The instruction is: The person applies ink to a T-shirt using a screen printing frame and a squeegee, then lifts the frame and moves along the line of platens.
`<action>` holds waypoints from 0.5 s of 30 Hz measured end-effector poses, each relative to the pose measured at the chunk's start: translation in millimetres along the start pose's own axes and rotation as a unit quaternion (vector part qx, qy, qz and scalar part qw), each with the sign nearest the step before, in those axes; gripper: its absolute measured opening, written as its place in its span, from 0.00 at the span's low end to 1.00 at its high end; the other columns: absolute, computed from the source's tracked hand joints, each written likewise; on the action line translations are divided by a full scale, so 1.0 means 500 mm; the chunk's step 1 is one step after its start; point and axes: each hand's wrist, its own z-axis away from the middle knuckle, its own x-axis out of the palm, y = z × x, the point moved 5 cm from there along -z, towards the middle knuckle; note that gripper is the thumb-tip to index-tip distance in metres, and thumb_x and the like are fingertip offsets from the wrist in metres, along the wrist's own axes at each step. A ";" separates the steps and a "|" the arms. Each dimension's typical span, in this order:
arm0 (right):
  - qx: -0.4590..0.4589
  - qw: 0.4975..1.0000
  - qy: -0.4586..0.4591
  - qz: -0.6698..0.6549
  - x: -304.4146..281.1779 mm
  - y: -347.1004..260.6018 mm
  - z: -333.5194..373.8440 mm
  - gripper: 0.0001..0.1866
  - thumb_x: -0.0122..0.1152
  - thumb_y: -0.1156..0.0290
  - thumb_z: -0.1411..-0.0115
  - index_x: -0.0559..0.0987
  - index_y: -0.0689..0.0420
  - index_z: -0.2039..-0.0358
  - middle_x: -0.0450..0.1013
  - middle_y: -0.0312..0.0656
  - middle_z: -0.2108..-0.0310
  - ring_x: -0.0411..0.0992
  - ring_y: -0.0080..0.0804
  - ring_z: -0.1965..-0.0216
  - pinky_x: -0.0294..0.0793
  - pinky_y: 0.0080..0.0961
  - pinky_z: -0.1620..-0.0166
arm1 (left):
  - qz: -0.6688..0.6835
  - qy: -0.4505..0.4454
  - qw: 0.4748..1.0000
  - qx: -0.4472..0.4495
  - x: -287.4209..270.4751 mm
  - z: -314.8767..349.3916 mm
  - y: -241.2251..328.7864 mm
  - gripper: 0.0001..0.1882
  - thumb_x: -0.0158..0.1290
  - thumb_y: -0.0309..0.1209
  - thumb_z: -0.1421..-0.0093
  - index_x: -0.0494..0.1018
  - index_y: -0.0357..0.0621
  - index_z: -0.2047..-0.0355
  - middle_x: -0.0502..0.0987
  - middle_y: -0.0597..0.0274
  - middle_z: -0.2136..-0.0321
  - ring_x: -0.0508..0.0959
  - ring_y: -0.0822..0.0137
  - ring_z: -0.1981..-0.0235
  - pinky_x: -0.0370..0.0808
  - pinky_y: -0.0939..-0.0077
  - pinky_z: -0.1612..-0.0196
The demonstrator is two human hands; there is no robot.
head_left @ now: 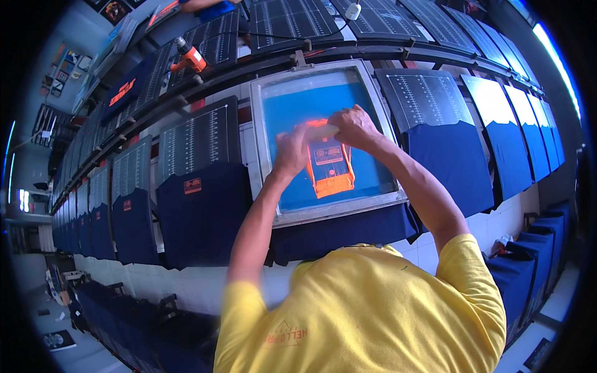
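Observation:
A screen printing frame (255,118) with blue mesh (372,161) lies over a navy shirt (348,233), whose lower part hangs out at the near side. Orange ink (336,185) borders the small printed design in the mesh's middle. Both my hands grip a pale squeegee (322,132) at the far end of that orange patch. My left hand (291,150) is blurred by motion, closed round its left end. My right hand (354,126) is wrapped over its right end. The squeegee's lower edge is partly hidden.
Printing boards with navy shirts (202,211) stand in a row on both sides. Behind them runs a metal rail (230,69) with more dark boards (289,25). An orange heat gun (189,57) sits at the back left. A white plug on a cord (353,11) hangs above.

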 end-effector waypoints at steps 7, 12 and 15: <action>-0.055 0.996 0.075 0.007 -0.082 -0.058 0.049 0.11 0.68 0.71 0.52 0.82 0.51 0.65 0.77 0.37 0.67 0.75 0.36 0.59 0.68 0.36 0.55 | -0.015 0.005 1.000 0.015 -0.065 0.020 0.104 0.14 0.44 0.25 0.32 0.72 0.44 0.48 0.80 0.56 0.51 0.79 0.57 0.52 0.63 0.60 0.48; -0.067 0.992 0.102 -0.017 -0.025 -0.103 0.189 0.11 0.67 0.72 0.54 0.80 0.51 0.67 0.75 0.34 0.66 0.74 0.35 0.60 0.67 0.36 0.58 | -0.064 0.009 0.998 0.021 0.000 0.171 0.108 0.20 0.46 0.19 0.37 0.70 0.44 0.45 0.79 0.59 0.48 0.77 0.59 0.46 0.60 0.58 0.43; -0.072 0.994 0.086 -0.014 0.018 -0.136 0.267 0.10 0.61 0.71 0.49 0.78 0.52 0.65 0.74 0.34 0.63 0.72 0.32 0.59 0.66 0.35 0.59 | -0.089 -0.016 0.996 0.012 0.032 0.263 0.128 0.24 0.50 0.19 0.40 0.68 0.44 0.43 0.76 0.58 0.47 0.73 0.64 0.41 0.57 0.54 0.37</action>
